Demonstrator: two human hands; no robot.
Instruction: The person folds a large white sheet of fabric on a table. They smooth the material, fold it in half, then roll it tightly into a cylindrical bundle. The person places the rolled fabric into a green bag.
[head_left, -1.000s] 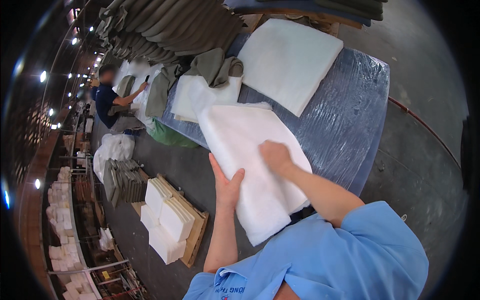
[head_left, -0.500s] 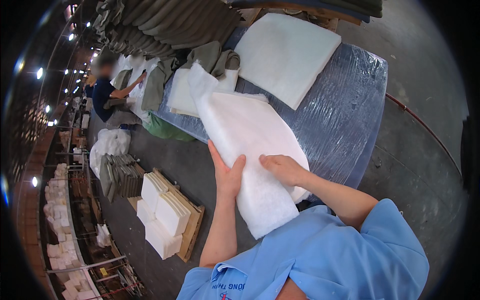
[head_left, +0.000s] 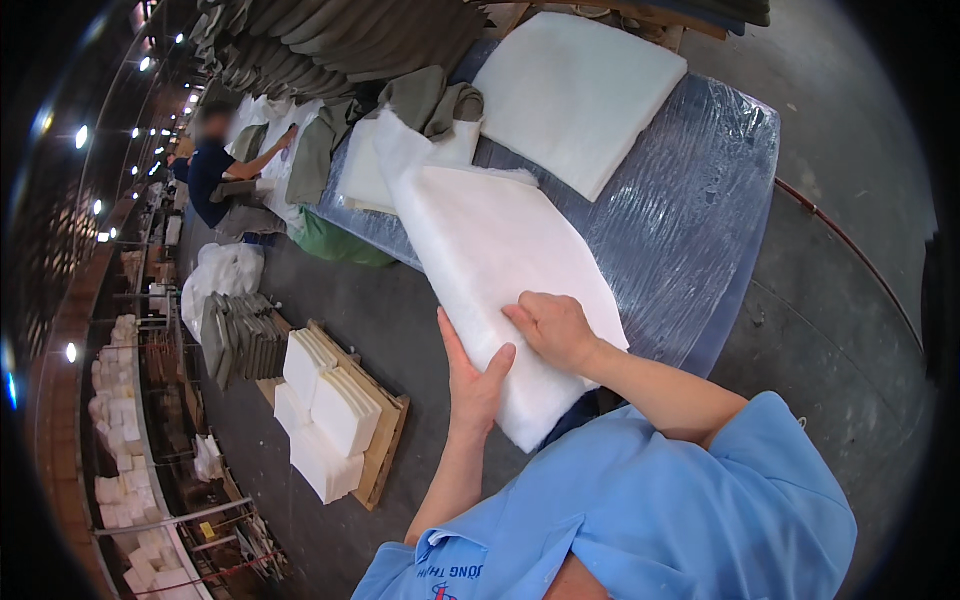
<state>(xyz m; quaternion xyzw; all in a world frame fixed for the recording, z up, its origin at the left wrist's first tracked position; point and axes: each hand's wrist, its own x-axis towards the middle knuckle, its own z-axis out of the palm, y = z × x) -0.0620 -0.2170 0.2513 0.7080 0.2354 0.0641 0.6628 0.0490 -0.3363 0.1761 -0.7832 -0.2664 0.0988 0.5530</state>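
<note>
A white foam cushion pad [head_left: 530, 240], partly covered by a fluffy layer of white batting [head_left: 420, 215], lies slantwise in front of me. Its near end reaches my body and its far end rests over the table. My left hand [head_left: 472, 385] grips the pad's left side, thumb on top and fingers along the edge. On the upper face, my right hand [head_left: 555, 330] is closed with curled fingers, pinching the batting near its edge; the fingertips are partly hidden.
The table [head_left: 690, 220] is wrapped in clear film and bears another white pad [head_left: 580, 100] and grey-green fabric [head_left: 425, 100]. White foam blocks [head_left: 335, 420] sit on a pallet [head_left: 385, 455] at left. Beyond, a co-worker [head_left: 215, 180] handles material. A hose [head_left: 850, 245] crosses the floor.
Both hands have shifted along the pad: the left a little right and nearer, the right slightly up and left, its fingers more curled. The pad's near end has drawn back from my lap.
</note>
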